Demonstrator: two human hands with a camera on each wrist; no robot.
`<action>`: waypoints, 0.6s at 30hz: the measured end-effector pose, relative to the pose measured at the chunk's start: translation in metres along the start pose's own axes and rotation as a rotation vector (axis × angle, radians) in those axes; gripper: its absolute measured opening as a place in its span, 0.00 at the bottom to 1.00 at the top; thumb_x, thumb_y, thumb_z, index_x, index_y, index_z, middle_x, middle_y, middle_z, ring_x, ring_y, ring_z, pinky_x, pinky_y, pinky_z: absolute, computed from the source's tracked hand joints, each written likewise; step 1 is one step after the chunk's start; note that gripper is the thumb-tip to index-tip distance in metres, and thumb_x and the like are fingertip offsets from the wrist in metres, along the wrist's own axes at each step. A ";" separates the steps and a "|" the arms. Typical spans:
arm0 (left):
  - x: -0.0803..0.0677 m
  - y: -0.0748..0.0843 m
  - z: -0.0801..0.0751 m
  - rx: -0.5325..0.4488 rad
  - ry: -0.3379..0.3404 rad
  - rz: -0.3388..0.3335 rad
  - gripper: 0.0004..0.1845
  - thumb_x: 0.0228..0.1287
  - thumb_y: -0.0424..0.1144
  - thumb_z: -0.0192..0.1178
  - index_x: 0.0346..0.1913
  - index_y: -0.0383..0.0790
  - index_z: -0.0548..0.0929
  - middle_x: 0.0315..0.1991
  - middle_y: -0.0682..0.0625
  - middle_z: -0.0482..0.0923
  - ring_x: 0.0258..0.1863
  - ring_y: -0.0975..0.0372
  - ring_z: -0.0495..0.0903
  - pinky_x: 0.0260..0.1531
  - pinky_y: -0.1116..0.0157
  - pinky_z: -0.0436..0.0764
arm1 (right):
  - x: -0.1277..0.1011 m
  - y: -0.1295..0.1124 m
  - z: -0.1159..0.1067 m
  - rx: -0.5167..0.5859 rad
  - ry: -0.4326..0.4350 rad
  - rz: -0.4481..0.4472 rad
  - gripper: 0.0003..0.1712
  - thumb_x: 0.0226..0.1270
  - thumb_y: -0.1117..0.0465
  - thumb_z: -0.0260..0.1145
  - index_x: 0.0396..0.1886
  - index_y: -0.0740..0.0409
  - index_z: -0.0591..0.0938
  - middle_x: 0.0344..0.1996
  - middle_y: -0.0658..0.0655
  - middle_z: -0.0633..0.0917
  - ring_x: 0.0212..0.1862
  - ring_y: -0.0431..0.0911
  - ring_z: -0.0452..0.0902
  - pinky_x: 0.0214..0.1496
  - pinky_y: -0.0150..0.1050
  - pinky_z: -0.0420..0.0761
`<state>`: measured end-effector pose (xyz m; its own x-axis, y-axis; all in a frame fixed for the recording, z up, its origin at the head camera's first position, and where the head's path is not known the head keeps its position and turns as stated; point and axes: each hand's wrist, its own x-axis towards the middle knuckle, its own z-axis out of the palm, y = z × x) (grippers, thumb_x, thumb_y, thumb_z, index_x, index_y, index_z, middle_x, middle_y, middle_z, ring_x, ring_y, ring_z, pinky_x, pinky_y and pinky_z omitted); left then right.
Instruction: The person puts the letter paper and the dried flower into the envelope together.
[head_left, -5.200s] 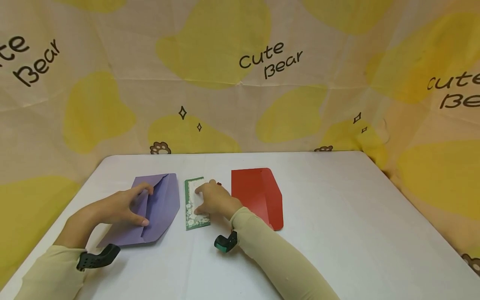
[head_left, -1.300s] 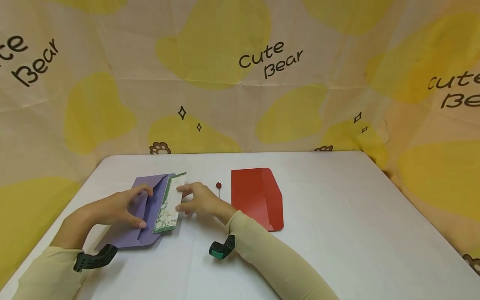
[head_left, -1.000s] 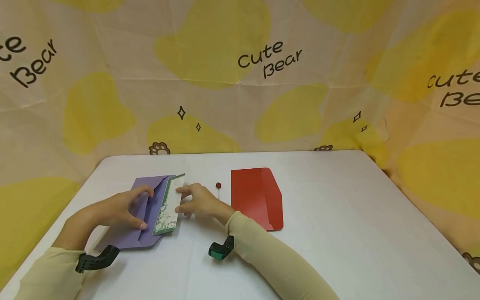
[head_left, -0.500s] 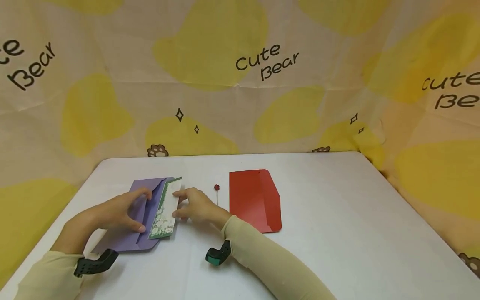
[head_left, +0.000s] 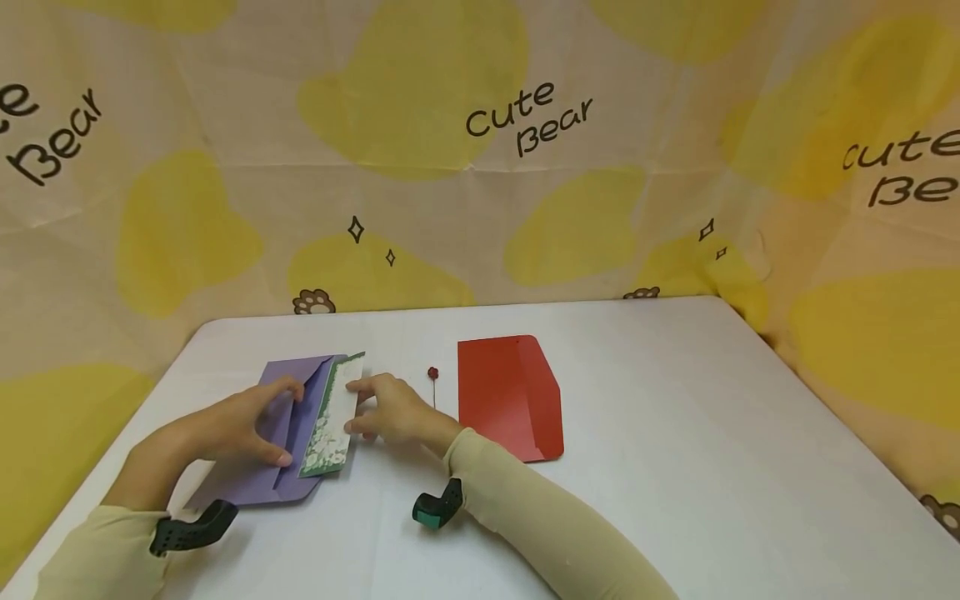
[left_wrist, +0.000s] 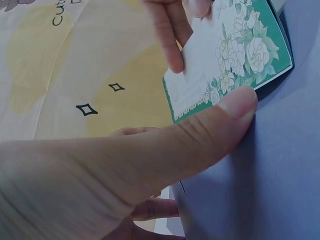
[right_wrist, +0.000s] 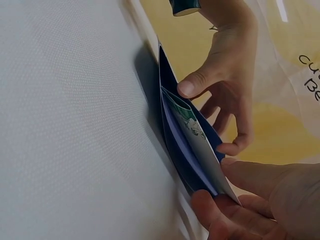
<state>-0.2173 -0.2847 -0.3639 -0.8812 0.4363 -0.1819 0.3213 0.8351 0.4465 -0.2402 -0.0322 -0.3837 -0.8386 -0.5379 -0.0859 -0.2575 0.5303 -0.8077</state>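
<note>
Hands meet over the purple envelope, which lies on the white table. From the head view, the left hand rests on the envelope, fingers curled at its open flap and thumb pressed low on the paper. The right hand, just right of the envelope, pinches the flowered card by its long edge; the card lies partly over the envelope's mouth. Further right of the envelope sit a small red-headed pin and then a red envelope, both apart from the hands.

At the left wrist, the left thumb lies flat on the purple paper, its tip touching the card, while right-hand fingers grip the card's white part.

At the right wrist, the card stands edge-on inside the envelope's pocket, pinched narrowly between right thumb and fingers; the left hand holds the flap open beyond.
</note>
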 end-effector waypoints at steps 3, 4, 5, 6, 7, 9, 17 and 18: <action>0.000 -0.001 0.001 0.011 -0.003 -0.004 0.45 0.42 0.53 0.81 0.60 0.45 0.67 0.64 0.29 0.69 0.61 0.36 0.70 0.60 0.29 0.67 | 0.000 0.000 0.001 -0.008 0.004 -0.002 0.37 0.61 0.62 0.76 0.70 0.53 0.76 0.46 0.47 0.89 0.23 0.38 0.84 0.54 0.25 0.71; 0.000 -0.001 0.001 0.010 -0.002 -0.005 0.45 0.42 0.53 0.82 0.60 0.45 0.67 0.64 0.29 0.69 0.62 0.35 0.70 0.60 0.29 0.67 | 0.000 0.001 0.001 -0.010 0.004 -0.003 0.37 0.61 0.62 0.76 0.70 0.53 0.76 0.46 0.48 0.89 0.23 0.38 0.83 0.54 0.25 0.71; 0.000 -0.001 0.001 0.008 -0.003 -0.006 0.45 0.42 0.53 0.82 0.60 0.45 0.67 0.65 0.29 0.68 0.62 0.35 0.70 0.61 0.29 0.67 | 0.000 0.001 0.002 -0.013 0.003 -0.005 0.37 0.61 0.62 0.76 0.70 0.53 0.76 0.46 0.48 0.89 0.23 0.38 0.83 0.54 0.25 0.72; 0.000 -0.001 0.002 0.005 -0.004 -0.006 0.45 0.41 0.53 0.82 0.60 0.45 0.67 0.65 0.29 0.68 0.62 0.35 0.70 0.61 0.29 0.67 | 0.000 0.001 0.002 -0.014 0.002 -0.006 0.37 0.61 0.62 0.76 0.70 0.53 0.76 0.47 0.48 0.89 0.22 0.37 0.83 0.55 0.25 0.72; 0.000 -0.001 0.002 0.001 -0.005 -0.006 0.45 0.42 0.53 0.82 0.60 0.45 0.67 0.65 0.29 0.68 0.62 0.35 0.70 0.61 0.29 0.66 | 0.001 0.001 0.003 -0.016 0.000 -0.006 0.37 0.61 0.62 0.76 0.70 0.53 0.76 0.48 0.48 0.89 0.22 0.37 0.82 0.55 0.25 0.71; 0.000 -0.001 0.002 -0.005 -0.002 0.004 0.44 0.42 0.53 0.81 0.60 0.44 0.67 0.64 0.29 0.69 0.62 0.35 0.70 0.61 0.29 0.67 | 0.001 0.002 0.003 -0.027 -0.002 -0.013 0.36 0.62 0.62 0.75 0.71 0.53 0.75 0.49 0.49 0.89 0.22 0.36 0.82 0.58 0.25 0.71; -0.001 0.000 -0.001 -0.003 0.006 0.032 0.43 0.42 0.53 0.81 0.58 0.44 0.68 0.62 0.30 0.71 0.60 0.37 0.71 0.60 0.31 0.69 | 0.001 0.001 0.003 -0.038 -0.003 -0.033 0.37 0.61 0.62 0.75 0.71 0.53 0.75 0.49 0.49 0.89 0.23 0.36 0.83 0.61 0.25 0.71; -0.001 0.000 -0.001 -0.003 0.005 0.030 0.43 0.42 0.53 0.81 0.59 0.44 0.68 0.62 0.30 0.71 0.60 0.37 0.71 0.60 0.31 0.68 | 0.001 0.001 0.003 -0.037 -0.004 -0.032 0.37 0.61 0.62 0.75 0.71 0.53 0.75 0.49 0.49 0.89 0.23 0.36 0.83 0.61 0.25 0.71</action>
<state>-0.2166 -0.2860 -0.3629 -0.8731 0.4591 -0.1639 0.3462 0.8206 0.4547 -0.2399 -0.0339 -0.3864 -0.8279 -0.5574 -0.0624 -0.3017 0.5364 -0.7882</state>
